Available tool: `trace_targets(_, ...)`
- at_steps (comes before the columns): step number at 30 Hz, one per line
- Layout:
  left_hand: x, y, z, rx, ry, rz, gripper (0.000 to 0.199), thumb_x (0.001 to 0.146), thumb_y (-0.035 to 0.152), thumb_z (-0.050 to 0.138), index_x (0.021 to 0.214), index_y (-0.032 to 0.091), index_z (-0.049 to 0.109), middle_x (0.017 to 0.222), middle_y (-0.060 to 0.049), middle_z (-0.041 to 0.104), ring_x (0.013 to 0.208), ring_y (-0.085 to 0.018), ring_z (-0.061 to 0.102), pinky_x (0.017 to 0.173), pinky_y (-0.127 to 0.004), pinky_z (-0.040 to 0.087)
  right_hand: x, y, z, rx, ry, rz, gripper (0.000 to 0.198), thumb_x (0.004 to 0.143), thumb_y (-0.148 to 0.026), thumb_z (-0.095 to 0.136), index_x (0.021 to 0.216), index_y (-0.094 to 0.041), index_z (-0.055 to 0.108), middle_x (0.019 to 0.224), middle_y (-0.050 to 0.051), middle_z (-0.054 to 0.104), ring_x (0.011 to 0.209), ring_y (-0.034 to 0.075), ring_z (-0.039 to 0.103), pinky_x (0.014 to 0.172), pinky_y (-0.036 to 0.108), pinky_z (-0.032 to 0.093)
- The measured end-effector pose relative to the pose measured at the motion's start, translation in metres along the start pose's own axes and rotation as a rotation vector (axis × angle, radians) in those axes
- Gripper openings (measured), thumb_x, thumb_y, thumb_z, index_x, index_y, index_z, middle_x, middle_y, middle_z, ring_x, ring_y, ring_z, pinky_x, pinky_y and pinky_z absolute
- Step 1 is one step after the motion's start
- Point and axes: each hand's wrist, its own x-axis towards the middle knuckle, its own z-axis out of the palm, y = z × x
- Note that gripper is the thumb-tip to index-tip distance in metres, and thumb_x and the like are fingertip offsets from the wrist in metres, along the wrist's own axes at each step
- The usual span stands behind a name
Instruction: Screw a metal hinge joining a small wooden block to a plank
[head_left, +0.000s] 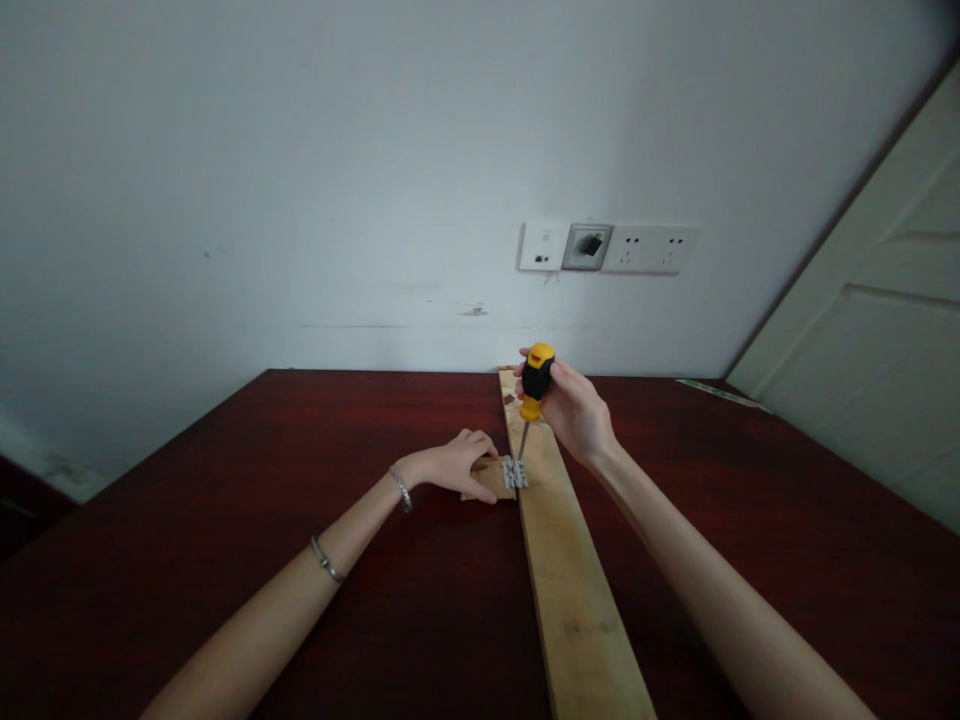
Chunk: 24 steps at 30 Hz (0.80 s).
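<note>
A yellow and black screwdriver (537, 380) is gripped by the handle in my right hand (577, 410). Its shaft points down, with the tip at a silver metal hinge (516, 473). One leaf of the hinge lies on a long wooden board (574, 600), the other on a small wooden block (491, 480) butted against the board's left edge. My left hand (457, 468) is closed around the small block, thumb on the near side and fingers on the far side. Any screw under the tip is too small to make out.
The dark red table (337, 430) reaches back to a white wall (375, 180). Wall sockets (649, 249) sit above it, with a black plug (591, 245) in one. A white panelled door (885, 320) stands at the right. A thin pale strip (724, 394) lies at the back right.
</note>
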Motion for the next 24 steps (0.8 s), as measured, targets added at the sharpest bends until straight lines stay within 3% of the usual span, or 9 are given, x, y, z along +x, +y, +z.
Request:
trace_targets(6, 0.0, -0.0016, 0.0007, -0.004, 0.001, -0.004, 0.058, 0.066, 0.052, 0.075, 0.108, 0.02, 0.052, 0.112, -0.006, 0.049, 0.106, -0.024, 0.042, 0.092, -0.035, 0.038, -0.0002, 0.0021, -0.0016, -0.049, 0.037, 0.002, 0.026, 0.075, -0.036, 0.068, 0.094, -0.024, 0.055, 0.094, 0.002, 0.065, 0.081, 0.017, 0.063, 0.073, 0.033, 0.049)
trace_targets(10, -0.0002, -0.0014, 0.0006, -0.013, 0.002, -0.007, 0.059, 0.065, 0.052, 0.075, 0.109, 0.02, 0.052, 0.111, -0.006, 0.049, 0.106, -0.025, 0.042, 0.092, -0.036, 0.038, -0.0006, 0.0019, -0.0006, -0.099, 0.037, -0.033, 0.031, 0.074, -0.034, 0.071, 0.095, -0.026, 0.05, 0.094, 0.001, 0.066, 0.077, 0.015, 0.063, 0.073, 0.033, 0.049)
trace_targets(18, 0.0, -0.0008, -0.0001, -0.008, 0.001, 0.007, 0.056, 0.065, 0.052, 0.074, 0.107, 0.02, 0.053, 0.11, -0.006, 0.049, 0.105, -0.025, 0.042, 0.092, -0.036, 0.038, 0.0003, -0.003, 0.0016, -0.068, 0.026, -0.012, 0.032, 0.082, -0.047, 0.054, 0.098, -0.021, 0.063, 0.086, 0.004, 0.064, 0.07, 0.017, 0.058, 0.071, 0.036, 0.048)
trace_targets(24, 0.001, -0.003, 0.0012, -0.004, 0.002, 0.016, 0.058, 0.066, 0.05, 0.075, 0.109, 0.019, 0.053, 0.113, -0.006, 0.049, 0.107, -0.025, 0.041, 0.093, -0.036, 0.037, 0.0005, -0.002, 0.0006, 0.005, 0.027, -0.007, 0.027, 0.081, -0.04, 0.06, 0.097, -0.02, 0.066, 0.085, 0.004, 0.064, 0.071, 0.016, 0.059, 0.068, 0.032, 0.048)
